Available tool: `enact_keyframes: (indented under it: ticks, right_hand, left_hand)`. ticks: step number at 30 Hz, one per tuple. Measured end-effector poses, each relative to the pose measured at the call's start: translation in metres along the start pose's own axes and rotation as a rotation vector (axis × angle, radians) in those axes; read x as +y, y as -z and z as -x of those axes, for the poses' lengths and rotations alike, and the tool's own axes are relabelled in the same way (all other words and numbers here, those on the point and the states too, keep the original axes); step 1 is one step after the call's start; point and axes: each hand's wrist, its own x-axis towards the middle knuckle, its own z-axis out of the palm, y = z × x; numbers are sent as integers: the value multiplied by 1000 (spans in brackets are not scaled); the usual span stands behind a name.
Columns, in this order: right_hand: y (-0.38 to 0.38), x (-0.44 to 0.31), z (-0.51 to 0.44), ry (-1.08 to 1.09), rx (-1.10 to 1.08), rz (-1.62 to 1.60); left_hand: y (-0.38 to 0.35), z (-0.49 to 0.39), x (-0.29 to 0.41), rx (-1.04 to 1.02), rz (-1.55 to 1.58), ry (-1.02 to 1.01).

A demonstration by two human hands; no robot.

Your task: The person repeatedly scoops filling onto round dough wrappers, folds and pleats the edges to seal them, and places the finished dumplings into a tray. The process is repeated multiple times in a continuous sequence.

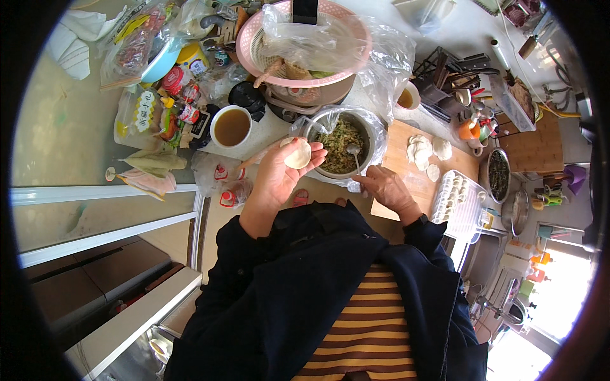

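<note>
A round dough wrapper (298,153) lies across the fingers of my left hand (277,174), palm up, with the thumb on its edge. My right hand (388,188) grips the handle of a metal spoon (354,153). The spoon's bowl rests on chopped green and pale filling (337,147) inside a metal pot (368,128), which has clear plastic film around it. To the right, stacks of dough wrappers (419,150) sit on a wooden board (398,152). A plastic tray (469,209) with rows of dumplings (450,195) overlaps the board's right end.
A pink plastic basket (245,35) with a plastic bag over it stands behind the pot. A white bowl of brown liquid (232,126) is at the left, near jars and packets. Knives in a rack (441,76) stand back right. A bowl of dark greens (498,176) lies beyond the board.
</note>
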Motion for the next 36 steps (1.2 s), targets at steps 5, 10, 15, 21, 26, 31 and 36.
enact_keyframes:
  ticks: [5, 10, 15, 21, 26, 31, 36]
  right_hand:
    - [-2, -5, -16, 46, 173, 66]
    - [11, -13, -35, -148, 352, -126]
    - [19, -26, -44, -68, 205, -163]
    - [17, -30, -43, -56, 140, -163]
    - [4, -32, -50, -80, 122, -196]
    - [-7, -32, -53, -182, 129, -251]
    - [-12, -28, -53, -207, 156, -352]
  left_hand:
    - [0, -1, -4, -5, -37, -30]
    - [0, 0, -8, 122, -137, -145]
    - [0, 5, -6, 182, -144, -155]
    - [10, 8, -5, 142, -108, -161]
    - [17, 4, -12, 192, -126, -254]
    - [22, 1, -12, 172, -181, -256]
    - [20, 2, -11, 242, -192, -238]
